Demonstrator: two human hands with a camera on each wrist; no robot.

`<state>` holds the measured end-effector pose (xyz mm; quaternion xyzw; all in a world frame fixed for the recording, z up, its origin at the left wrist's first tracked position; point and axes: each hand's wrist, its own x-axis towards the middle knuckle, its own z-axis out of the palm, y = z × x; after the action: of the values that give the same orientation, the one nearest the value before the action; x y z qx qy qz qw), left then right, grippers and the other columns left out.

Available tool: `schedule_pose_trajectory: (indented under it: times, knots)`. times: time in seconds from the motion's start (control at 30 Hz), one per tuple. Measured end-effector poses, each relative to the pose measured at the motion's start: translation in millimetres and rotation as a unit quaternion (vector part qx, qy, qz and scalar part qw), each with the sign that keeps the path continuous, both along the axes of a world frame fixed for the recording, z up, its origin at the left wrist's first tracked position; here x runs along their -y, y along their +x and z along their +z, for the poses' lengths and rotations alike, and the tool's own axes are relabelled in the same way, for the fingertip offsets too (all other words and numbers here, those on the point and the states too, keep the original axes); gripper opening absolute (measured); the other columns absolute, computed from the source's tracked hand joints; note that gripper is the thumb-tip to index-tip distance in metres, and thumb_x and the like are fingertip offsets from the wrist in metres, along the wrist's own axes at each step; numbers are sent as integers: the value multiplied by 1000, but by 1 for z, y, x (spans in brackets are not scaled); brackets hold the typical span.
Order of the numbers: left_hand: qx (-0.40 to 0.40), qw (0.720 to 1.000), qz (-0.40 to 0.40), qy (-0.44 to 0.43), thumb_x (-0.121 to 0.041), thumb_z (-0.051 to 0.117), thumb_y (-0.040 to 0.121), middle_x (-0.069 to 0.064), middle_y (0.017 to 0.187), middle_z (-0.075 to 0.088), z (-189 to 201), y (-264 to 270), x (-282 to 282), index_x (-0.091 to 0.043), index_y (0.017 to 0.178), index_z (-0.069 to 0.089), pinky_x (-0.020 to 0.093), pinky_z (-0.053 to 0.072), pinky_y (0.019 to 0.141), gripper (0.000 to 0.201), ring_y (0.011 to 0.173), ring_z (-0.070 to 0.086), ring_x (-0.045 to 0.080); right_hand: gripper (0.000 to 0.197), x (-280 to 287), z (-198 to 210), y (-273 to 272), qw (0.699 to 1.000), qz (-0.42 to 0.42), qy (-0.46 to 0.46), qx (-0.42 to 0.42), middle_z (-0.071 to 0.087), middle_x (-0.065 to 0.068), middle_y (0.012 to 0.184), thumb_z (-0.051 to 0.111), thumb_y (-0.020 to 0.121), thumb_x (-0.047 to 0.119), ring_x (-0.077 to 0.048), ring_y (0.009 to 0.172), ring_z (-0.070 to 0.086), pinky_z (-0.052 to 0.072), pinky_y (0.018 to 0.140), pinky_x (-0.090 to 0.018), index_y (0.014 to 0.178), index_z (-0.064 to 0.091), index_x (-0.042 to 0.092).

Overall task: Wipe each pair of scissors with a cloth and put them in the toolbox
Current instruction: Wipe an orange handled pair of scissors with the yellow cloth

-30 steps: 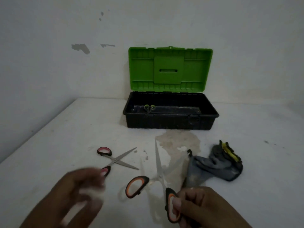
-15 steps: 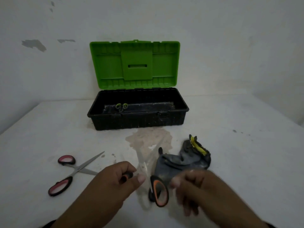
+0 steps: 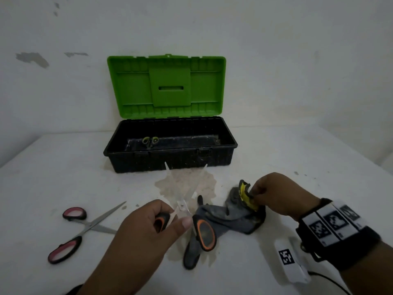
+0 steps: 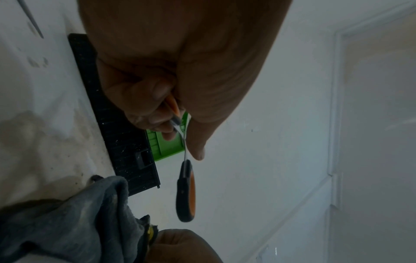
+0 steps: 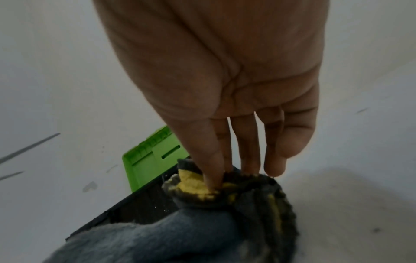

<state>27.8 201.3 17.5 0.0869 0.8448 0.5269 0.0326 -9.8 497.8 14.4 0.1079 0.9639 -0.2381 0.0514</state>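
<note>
My left hand (image 3: 170, 220) grips one handle of the orange-and-black scissors (image 3: 204, 231), which stand spread open just above the table; their free handle (image 4: 185, 190) hangs below my fingers. My right hand (image 3: 258, 193) pinches the yellow-edged corner of the grey cloth (image 3: 236, 213) lying crumpled to the right; the fingertips (image 5: 211, 183) dig into its folds (image 5: 202, 222). Pink-handled scissors (image 3: 85, 226) lie open on the table at the left. The black toolbox (image 3: 170, 158) stands behind with its green lid (image 3: 168, 86) up, and small green-handled scissors (image 3: 150, 141) lie inside.
A brownish stain (image 3: 187, 184) marks the white table (image 3: 297, 158) in front of the toolbox. White walls close in behind and to the left. A tagged band (image 3: 331, 222) and a white marker block (image 3: 291, 260) sit at my right wrist.
The orange scissors passed from my right hand to my left. My right hand moved right and took hold of the cloth's yellow edge.
</note>
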Motion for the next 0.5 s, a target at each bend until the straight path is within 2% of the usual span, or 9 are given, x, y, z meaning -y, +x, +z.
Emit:
schedule_pose_trajectory:
  times: [0.07,0.13,0.2,0.27,0.33,0.4,0.47,0.5]
  knots:
    - [-13,1000,7,-13,-66,66,58,-5,53,47,3,1,0,-23,74,63,18,35,51,46,48,39,3,15,-1,2,1,1000,-1,-9,-28,71,3,75,73,84,18,-11,72,64,38,55,-11,69,71,20]
    - [-18,999,16,-25,-60,70,63,-7,51,47,5,1,2,-21,72,62,14,37,48,41,47,40,3,18,-3,7,6,994,-20,-54,-94,71,2,71,72,85,20,-11,68,63,41,57,-16,68,71,16]
    - [-19,999,17,-33,-66,66,58,-9,51,47,6,1,4,-21,72,62,12,38,49,47,47,41,3,20,-4,12,14,973,-39,-151,-168,71,-4,72,71,86,20,-18,69,62,47,65,-27,68,70,12]
    - [-19,999,20,-32,-71,60,51,-10,52,48,8,1,4,-22,73,62,14,37,47,54,48,42,2,17,0,18,24,938,-39,-256,-229,72,-4,86,71,87,18,-19,79,64,49,78,-35,70,70,14]
    - [-18,999,25,-29,-73,60,49,-11,53,50,9,2,3,-24,73,62,13,35,46,54,48,42,1,18,11,21,37,912,-20,-296,-283,69,8,112,70,87,12,-12,99,66,50,87,-27,72,69,22]
    - [-17,999,29,-29,-72,61,48,-12,53,52,11,4,0,-26,74,62,13,35,46,53,48,43,0,17,26,22,49,882,14,-321,-345,62,11,129,68,87,12,-3,118,59,48,96,-21,74,66,23]
    - [-19,999,27,-24,-72,62,48,-12,52,52,14,6,-1,-26,74,61,14,35,47,52,47,43,1,5,41,24,59,834,45,-378,-399,65,4,129,64,84,17,-8,123,58,49,99,-22,81,62,14]
    - [-21,999,27,-21,-70,64,50,-13,51,51,16,7,-1,-26,74,61,15,35,47,50,47,42,1,7,49,24,63,814,51,-395,-424,70,2,121,63,84,19,-11,117,63,51,94,-22,83,62,12]
